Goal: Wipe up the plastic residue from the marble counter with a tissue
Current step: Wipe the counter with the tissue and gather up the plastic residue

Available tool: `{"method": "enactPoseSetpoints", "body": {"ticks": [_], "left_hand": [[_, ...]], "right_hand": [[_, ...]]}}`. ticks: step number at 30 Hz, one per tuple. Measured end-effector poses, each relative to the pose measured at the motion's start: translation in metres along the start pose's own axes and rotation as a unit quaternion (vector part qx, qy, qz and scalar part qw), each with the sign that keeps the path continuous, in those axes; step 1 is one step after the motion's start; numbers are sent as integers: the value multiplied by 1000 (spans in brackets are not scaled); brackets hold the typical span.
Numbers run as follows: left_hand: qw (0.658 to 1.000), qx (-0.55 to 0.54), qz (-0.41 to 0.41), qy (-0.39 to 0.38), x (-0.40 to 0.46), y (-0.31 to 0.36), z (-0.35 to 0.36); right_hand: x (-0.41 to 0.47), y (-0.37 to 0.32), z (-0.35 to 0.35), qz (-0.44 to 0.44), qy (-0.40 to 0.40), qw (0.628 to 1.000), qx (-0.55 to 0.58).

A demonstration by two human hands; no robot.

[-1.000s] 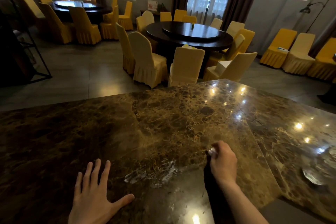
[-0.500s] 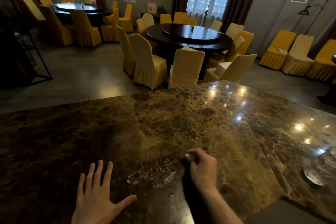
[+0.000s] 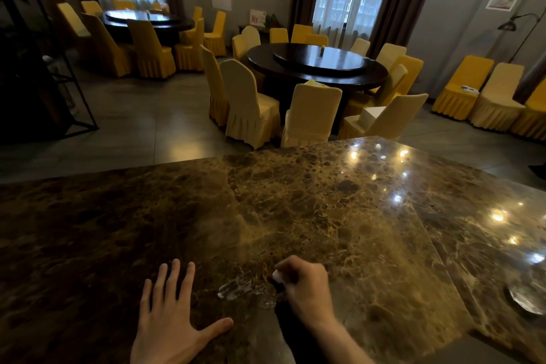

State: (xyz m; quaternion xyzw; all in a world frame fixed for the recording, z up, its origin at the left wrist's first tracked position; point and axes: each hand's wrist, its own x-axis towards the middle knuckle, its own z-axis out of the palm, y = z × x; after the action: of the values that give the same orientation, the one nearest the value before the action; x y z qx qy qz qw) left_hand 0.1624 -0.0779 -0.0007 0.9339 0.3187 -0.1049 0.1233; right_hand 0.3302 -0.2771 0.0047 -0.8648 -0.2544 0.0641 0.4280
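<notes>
Plastic residue [image 3: 236, 289]: it lay as a whitish smear on the marble counter [image 3: 339, 216], between your hands, long axis running left to right.
Right hand [image 3: 304, 289]: you had it fisted around a small white tissue [image 3: 277, 276], touching the smear's right end; the nearer hand.
Left hand [image 3: 171, 325]: you rested it flat, fingers spread, gripping nothing, just left of the smear.
Writing: wall posters were too blurred to read.

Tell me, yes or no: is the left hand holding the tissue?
No. The left hand lies flat and open on the counter, while the tissue is bunched in the right hand.
</notes>
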Motion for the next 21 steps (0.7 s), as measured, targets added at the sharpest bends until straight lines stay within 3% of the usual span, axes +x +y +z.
{"method": "enactPoseSetpoints", "body": {"ticks": [5,11,15,17,19,21], "left_hand": [[1000,-25,12,-5,-2,-4,0],[999,-45,17,-15,0,-7,-1],[996,-62,41,-38,-2,-13,-7],[996,-60,50,-34,-4,-21,-8],[998,-41,36,-14,-8,-30,-6],[1000,-21,19,-4,-12,-34,-2]], "right_hand": [[30,12,-28,34,147,987,-62],[4,1,7,-17,26,994,-104],[-1,-12,12,-46,-59,997,-31],[9,-11,-1,-26,-5,1000,4],[24,-3,-15,-35,75,996,-40],[31,1,-21,-33,73,991,-109]]}}
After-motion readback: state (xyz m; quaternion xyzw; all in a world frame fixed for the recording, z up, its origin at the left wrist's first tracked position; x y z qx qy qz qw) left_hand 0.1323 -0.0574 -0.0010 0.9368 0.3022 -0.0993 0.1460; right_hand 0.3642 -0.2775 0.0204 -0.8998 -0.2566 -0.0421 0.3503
